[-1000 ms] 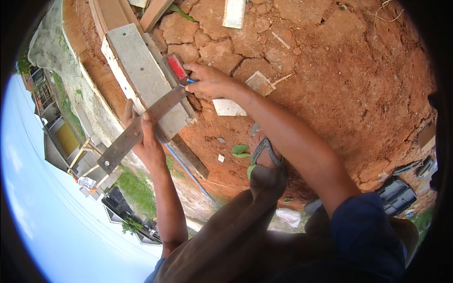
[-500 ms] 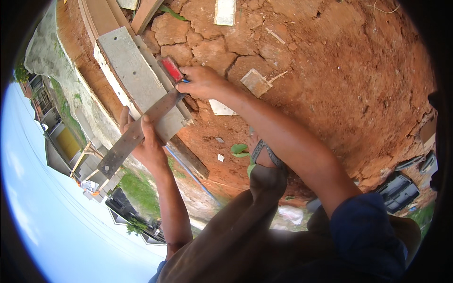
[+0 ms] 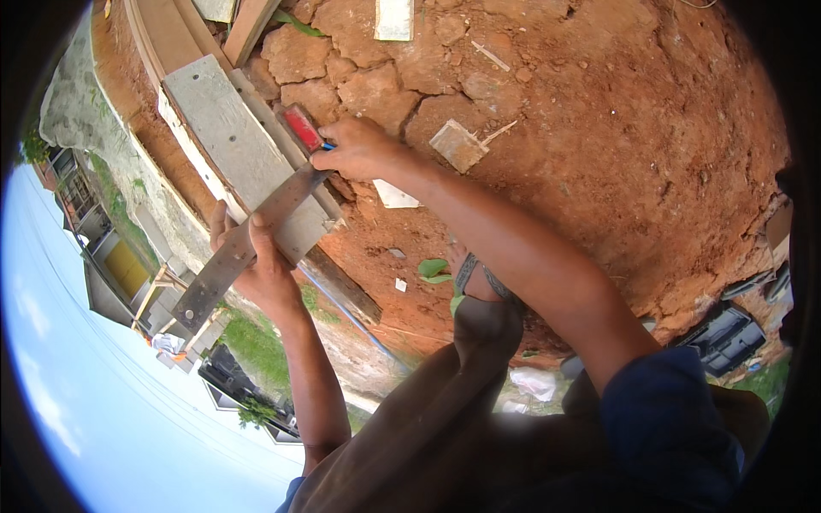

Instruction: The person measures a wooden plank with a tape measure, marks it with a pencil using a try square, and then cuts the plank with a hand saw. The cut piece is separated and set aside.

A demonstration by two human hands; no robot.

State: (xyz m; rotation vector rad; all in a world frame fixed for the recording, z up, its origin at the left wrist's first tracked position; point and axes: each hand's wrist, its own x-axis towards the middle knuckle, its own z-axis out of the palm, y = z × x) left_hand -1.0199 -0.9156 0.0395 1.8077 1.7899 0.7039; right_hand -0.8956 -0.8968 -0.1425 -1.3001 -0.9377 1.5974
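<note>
Since a second ago, your view has slid: square, board and both hands sit farther left in it, with their hold much the same. Nearest, your trouser leg above a sandal. Your left hand pinches the try square, thumb on the blade. Your right hand is curled at its corner, a small blue object by the fingers; cannot tell what it grips. Square lies across the grey board near its lower end: blade brown-stained, hole near the tip, handle scuffed red. Beyond: cracked red soil, houses.
</note>
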